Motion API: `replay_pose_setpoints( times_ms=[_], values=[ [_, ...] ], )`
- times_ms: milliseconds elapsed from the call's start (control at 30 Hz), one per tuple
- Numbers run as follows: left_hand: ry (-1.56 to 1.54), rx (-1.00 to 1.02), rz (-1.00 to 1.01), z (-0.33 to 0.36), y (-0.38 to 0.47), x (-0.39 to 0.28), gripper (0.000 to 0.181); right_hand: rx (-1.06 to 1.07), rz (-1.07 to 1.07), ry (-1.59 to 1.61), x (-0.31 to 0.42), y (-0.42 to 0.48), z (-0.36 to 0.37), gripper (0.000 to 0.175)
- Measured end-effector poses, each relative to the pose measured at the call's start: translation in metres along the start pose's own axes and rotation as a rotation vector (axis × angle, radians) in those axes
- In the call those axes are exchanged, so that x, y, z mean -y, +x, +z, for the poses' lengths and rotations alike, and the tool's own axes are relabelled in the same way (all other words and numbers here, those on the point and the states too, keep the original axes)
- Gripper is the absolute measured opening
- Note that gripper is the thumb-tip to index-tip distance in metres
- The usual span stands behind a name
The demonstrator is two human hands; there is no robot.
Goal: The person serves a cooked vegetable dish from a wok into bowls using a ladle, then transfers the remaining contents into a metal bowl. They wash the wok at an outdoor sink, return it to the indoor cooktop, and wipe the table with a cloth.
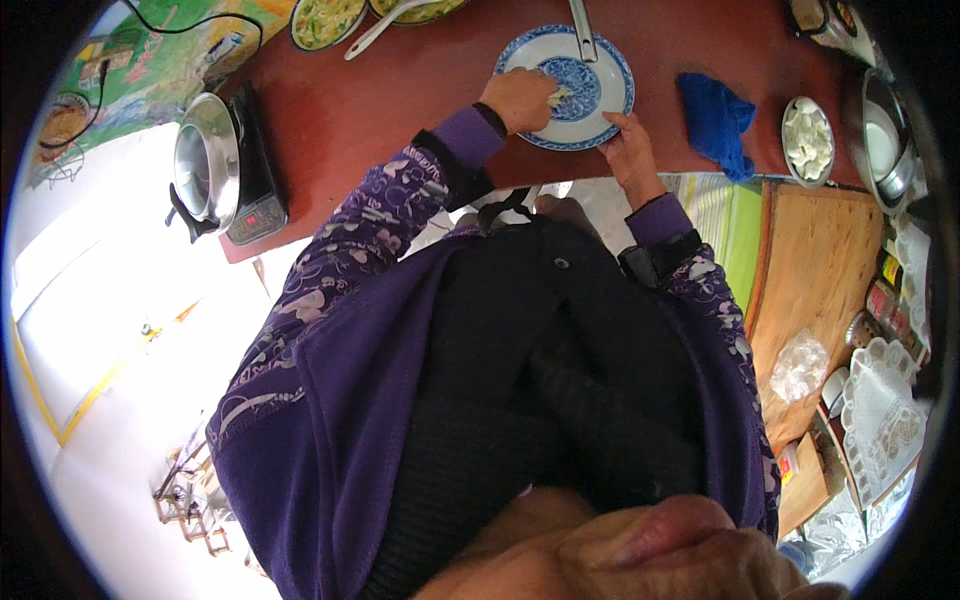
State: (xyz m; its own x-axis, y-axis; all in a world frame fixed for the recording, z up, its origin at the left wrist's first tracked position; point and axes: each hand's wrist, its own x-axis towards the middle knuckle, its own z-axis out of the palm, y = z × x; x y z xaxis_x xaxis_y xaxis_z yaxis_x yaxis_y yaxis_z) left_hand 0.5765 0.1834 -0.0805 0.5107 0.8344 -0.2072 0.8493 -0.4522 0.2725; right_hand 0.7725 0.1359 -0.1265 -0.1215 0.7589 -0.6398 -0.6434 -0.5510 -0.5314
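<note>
A white plate with blue patterns (619, 90) lies on the red-brown table (405, 97) in front of me. My left hand (521, 101), its fingers closed, is over the plate's left half. Pale yellowish bits (557, 97) show at its fingertips; what they are I cannot tell. My right hand (634, 154) grips the plate's near right rim, thumb on top and fingers mostly hidden below. The flat metal handle (583, 34) of a utensil reaches over the plate's far rim; its other end is out of view. To the right of the plate lies a crumpled blue cloth (712, 120).
Left, a metal pot (206, 165) sits on a black induction cooker (259, 214). Bowls of yellow-green food (328, 22) stand at the far edge, with a white spoon (386, 30). Right are a bowl of white pieces (808, 142), a metal basin (881, 97) and a wooden board (810, 277).
</note>
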Motion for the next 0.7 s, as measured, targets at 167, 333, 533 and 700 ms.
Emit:
replay_pose_setpoints(
  times_ms=[167,333,533,700],
  values=[
    [-0.256,-0.007,-0.108,-0.014,-0.022,0.017,0.026,0.068,0.061,-0.05,-0.008,0.007,-0.008,0.036],
    [-0.558,-0.036,-0.176,-0.011,-0.049,0.027,0.028,-0.055,-0.291,-0.467,0.028,0.005,-0.043,0.046],
    [-0.824,-0.098,-0.287,-0.008,-0.065,0.039,0.031,-0.613,-0.819,-1.989,0.095,0.012,-0.093,0.052],
    [-1.066,-0.031,-0.361,-0.021,-0.085,0.044,0.032,-0.593,-0.919,-1.999,0.08,0.02,-0.094,0.05]
  ],
)
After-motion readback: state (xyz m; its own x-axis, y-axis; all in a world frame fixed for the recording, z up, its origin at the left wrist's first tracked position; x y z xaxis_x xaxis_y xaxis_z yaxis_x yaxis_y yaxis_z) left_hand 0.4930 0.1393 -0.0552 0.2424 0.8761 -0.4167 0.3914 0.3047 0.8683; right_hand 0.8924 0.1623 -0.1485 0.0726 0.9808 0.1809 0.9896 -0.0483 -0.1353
